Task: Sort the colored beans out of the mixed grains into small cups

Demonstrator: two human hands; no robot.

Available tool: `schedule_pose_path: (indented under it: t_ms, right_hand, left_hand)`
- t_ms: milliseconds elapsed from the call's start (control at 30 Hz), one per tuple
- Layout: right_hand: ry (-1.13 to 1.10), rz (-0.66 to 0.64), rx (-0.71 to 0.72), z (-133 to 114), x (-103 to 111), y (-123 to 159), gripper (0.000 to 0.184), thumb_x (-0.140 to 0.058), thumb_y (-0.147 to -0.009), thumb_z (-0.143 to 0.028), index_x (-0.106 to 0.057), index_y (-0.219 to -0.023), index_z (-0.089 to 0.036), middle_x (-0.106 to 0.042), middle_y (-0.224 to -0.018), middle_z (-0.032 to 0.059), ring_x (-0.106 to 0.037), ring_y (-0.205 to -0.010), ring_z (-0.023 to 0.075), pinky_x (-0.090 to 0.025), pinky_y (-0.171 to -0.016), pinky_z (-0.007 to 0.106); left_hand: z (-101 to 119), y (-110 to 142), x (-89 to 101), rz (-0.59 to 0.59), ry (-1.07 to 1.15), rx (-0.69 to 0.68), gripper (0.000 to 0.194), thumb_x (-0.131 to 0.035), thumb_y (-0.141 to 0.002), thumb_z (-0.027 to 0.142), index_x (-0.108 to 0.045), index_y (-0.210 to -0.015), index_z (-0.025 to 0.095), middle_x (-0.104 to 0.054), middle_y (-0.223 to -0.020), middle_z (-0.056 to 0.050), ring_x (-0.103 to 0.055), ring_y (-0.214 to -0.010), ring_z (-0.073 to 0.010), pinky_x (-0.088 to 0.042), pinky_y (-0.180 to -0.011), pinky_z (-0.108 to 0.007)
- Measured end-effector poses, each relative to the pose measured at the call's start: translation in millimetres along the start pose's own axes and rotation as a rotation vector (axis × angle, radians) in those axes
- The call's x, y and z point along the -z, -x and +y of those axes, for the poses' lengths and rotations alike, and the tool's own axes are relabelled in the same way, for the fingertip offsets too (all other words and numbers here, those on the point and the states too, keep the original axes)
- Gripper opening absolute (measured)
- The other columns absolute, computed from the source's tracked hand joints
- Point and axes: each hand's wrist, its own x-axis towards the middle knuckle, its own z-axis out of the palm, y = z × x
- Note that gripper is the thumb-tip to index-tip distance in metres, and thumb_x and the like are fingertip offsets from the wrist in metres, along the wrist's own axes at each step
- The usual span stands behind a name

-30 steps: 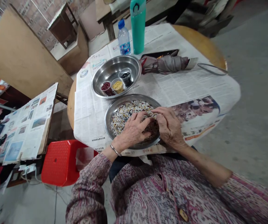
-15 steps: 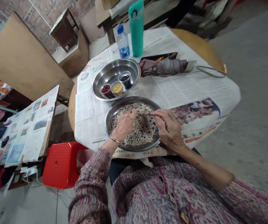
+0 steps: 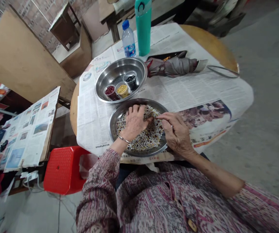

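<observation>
A shallow steel plate (image 3: 139,101) lies at the table's near edge, filled with mixed white, dark, red and yellow grains (image 3: 151,142). My left hand (image 3: 134,123), with a metal bangle on its wrist, rests in the grains with its fingers curved and apart. My right hand (image 3: 175,134) sits at the plate's right rim, its thumb and forefinger close together over the grains. Behind the plate, a steel basin (image 3: 120,64) holds small cups of red beans (image 3: 110,92), yellow grains (image 3: 123,91) and black beans (image 3: 131,81).
Newspaper covers the round wooden table (image 3: 178,94). Further back stand a water bottle (image 3: 128,38) and a teal flask (image 3: 143,27), with a folded umbrella (image 3: 171,67) on a phone (image 3: 166,55). A red stool (image 3: 61,170) and a newspaper-covered board (image 3: 27,129) are at the left.
My left hand has moved up and left across the plate and now lies flatter in the grains. The dark patch seen earlier is spread into the mix. My right hand has barely moved.
</observation>
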Motion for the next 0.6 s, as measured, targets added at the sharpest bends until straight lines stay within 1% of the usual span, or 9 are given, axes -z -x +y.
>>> schedule_pose_path:
  t_ms: [67, 133, 200, 267, 333, 467, 533, 600]
  right_hand:
    - [0.004, -0.006, -0.006, 0, 0, 0, 0.025, -0.047, -0.102, -0.033, -0.070, -0.110, -0.028, -0.072, -0.112, 0.0099, -0.067, -0.110, 0.0289, -0.053, -0.102, 0.055]
    - [0.007, -0.007, -0.006, 0, 0, 0, 0.025, -0.047, -0.102, -0.033, -0.070, -0.110, -0.028, -0.072, -0.112, 0.0099, -0.067, -0.110, 0.0291, -0.053, -0.102, 0.054]
    - [0.012, -0.008, 0.003, 0, 1, 0, 0.026, -0.047, -0.101, -0.032, -0.071, -0.110, -0.028, -0.072, -0.112, 0.0098, -0.067, -0.110, 0.0296, -0.054, -0.102, 0.054]
    - [0.016, -0.012, 0.013, 0, 1, 0, 0.027, -0.047, -0.101, -0.031, -0.071, -0.111, -0.028, -0.072, -0.113, 0.0099, -0.067, -0.111, 0.0295, -0.054, -0.101, 0.053]
    - [0.021, -0.017, 0.017, 0, 2, 0, 0.026, -0.047, -0.101, -0.031, -0.071, -0.111, -0.028, -0.072, -0.113, 0.0100, -0.067, -0.110, 0.0288, -0.054, -0.101, 0.053]
    - [0.018, -0.016, -0.007, -1, 2, 0, 0.024, -0.048, -0.102, -0.033, -0.071, -0.108, -0.028, -0.072, -0.111, 0.0097, -0.067, -0.109, 0.0282, -0.054, -0.101, 0.053]
    - [0.023, -0.013, -0.007, 0, 1, 0, 0.024, -0.048, -0.101, -0.034, -0.071, -0.106, -0.028, -0.072, -0.110, 0.0092, -0.067, -0.108, 0.0281, -0.054, -0.100, 0.053]
    - [0.038, -0.011, 0.011, 2, 1, 0, 0.023, -0.049, -0.101, -0.033, -0.071, -0.105, -0.028, -0.072, -0.109, 0.0087, -0.067, -0.108, 0.0277, -0.054, -0.100, 0.053]
  left_hand:
    - [5, -2, 1.5, -0.075, 0.046, -0.117, 0.030, -0.059, -0.101, 0.025, -0.059, -0.130, 0.018, -0.060, -0.128, -0.012, -0.056, -0.124, -0.0278, -0.050, -0.108, -0.043]
    - [7, 2, 5.0, -0.151, 0.079, -0.206, 0.024, -0.055, -0.100, 0.014, -0.063, -0.122, 0.018, -0.063, -0.122, -0.010, -0.059, -0.119, -0.0242, -0.052, -0.106, -0.039]
    - [7, 13, 10.4, -0.203, 0.083, -0.239, 0.021, -0.054, -0.099, 0.012, -0.064, -0.116, 0.018, -0.064, -0.116, -0.008, -0.062, -0.112, -0.0228, -0.055, -0.099, -0.037]
    - [4, 30, 17.6, -0.220, 0.067, -0.243, 0.016, -0.055, -0.101, 0.016, -0.065, -0.112, 0.019, -0.066, -0.111, -0.007, -0.063, -0.108, -0.0223, -0.056, -0.095, -0.036]
    - [-1, 49, 26.2, -0.209, 0.054, -0.241, 0.013, -0.054, -0.103, 0.020, -0.067, -0.107, 0.020, -0.067, -0.106, -0.005, -0.064, -0.105, -0.0214, -0.056, -0.096, -0.037]
    - [-18, 83, 39.1, -0.112, 0.082, -0.173, 0.010, -0.058, -0.104, 0.025, -0.067, -0.101, 0.021, -0.067, -0.111, -0.005, -0.063, -0.107, -0.0203, -0.055, -0.100, -0.038]
    - [-28, 96, 39.4, -0.057, 0.110, -0.138, 0.008, -0.060, -0.102, 0.025, -0.067, -0.100, 0.022, -0.067, -0.114, -0.005, -0.063, -0.110, -0.0205, -0.055, -0.101, -0.038]
    - [-36, 105, 35.3, 0.018, 0.128, -0.099, 0.009, -0.059, -0.103, 0.024, -0.067, -0.099, 0.022, -0.068, -0.111, -0.005, -0.064, -0.108, -0.0202, -0.055, -0.101, -0.039]
